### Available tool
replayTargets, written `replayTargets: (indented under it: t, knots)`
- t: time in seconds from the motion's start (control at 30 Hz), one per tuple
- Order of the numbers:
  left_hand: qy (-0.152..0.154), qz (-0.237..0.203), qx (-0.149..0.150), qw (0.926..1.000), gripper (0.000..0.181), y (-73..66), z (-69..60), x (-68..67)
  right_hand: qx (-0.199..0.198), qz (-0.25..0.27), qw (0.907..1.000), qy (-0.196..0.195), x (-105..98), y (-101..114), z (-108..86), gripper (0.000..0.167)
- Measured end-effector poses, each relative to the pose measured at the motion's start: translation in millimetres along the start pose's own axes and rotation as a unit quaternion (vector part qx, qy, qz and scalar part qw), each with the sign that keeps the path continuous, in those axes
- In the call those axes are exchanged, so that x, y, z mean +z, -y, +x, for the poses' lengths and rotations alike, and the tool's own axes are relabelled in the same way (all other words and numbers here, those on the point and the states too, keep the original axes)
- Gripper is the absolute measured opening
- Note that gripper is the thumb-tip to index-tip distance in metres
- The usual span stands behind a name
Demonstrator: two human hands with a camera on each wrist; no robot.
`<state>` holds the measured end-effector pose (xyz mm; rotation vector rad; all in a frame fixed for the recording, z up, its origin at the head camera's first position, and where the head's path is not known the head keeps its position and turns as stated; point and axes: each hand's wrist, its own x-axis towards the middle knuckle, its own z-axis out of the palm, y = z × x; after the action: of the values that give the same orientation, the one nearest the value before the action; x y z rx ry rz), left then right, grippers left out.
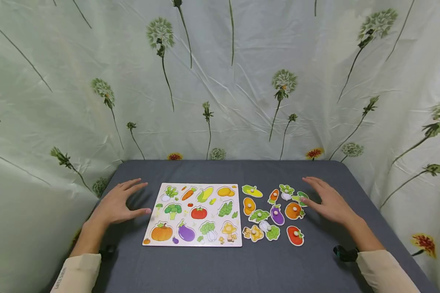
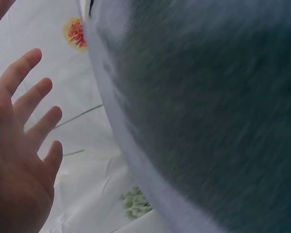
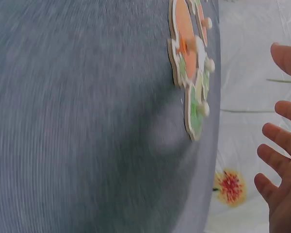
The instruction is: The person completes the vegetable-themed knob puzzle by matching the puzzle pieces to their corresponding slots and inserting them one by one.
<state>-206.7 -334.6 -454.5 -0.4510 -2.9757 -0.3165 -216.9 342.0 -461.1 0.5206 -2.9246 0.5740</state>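
A white vegetable puzzle board (image 1: 212,199) lies flat on the dark table, its printed spots holding no knobbed pieces. My left hand (image 1: 117,201) hovers just left of it, fingers spread and holding nothing. To the board's right lie several loose wooden pieces with knobs, among them a corn (image 1: 256,192), an eggplant (image 1: 277,219), a pumpkin (image 1: 290,210) and a tomato (image 1: 294,239). Beside this group is my right hand (image 1: 330,203), fingers apart, nothing held. Its thumb partly covers the broccoli piece (image 1: 302,202) in the head view; the right wrist view shows the hand (image 3: 288,170) apart from the pieces.
The grey-blue table (image 1: 190,268) ends at a far edge before a white curtain (image 1: 242,101) printed with dandelions. More curtain hangs at both sides. A dark band (image 1: 346,254) is on the right wrist, another (image 1: 108,251) on the left.
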Motion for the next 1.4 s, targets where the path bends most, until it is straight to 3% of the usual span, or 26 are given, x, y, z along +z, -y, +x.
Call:
replayTargets:
  t: [0.33,0.5,0.8,1.17,1.4]
  knots:
    - [0.03,-0.032,-0.004,0.999,0.097,-0.5,-6.0,23.9,0.004,0.049,0.9988,0.002,30.0,14.0,19.7,0.065]
    - [0.052,-0.062,0.016,0.9966,0.094,-2.9,-4.4,29.0,0.006,0.074,0.9973,-0.007,41.9,16.9,28.6,0.056]
    - [0.102,-0.098,0.006,0.9899,0.089,-7.1,-0.6,32.6,0.027,0.099,0.9945,-0.019,56.9,17.2,37.4,0.039]
    - [0.103,-0.104,0.012,0.9891,0.087,-5.1,1.0,34.4,0.013,0.097,0.9948,-0.028,64.5,13.8,43.6,0.024]
    - [0.128,-0.105,-0.001,0.9862,0.089,-7.1,2.9,30.5,0.046,0.098,0.9935,-0.036,63.7,18.2,44.3,0.031]
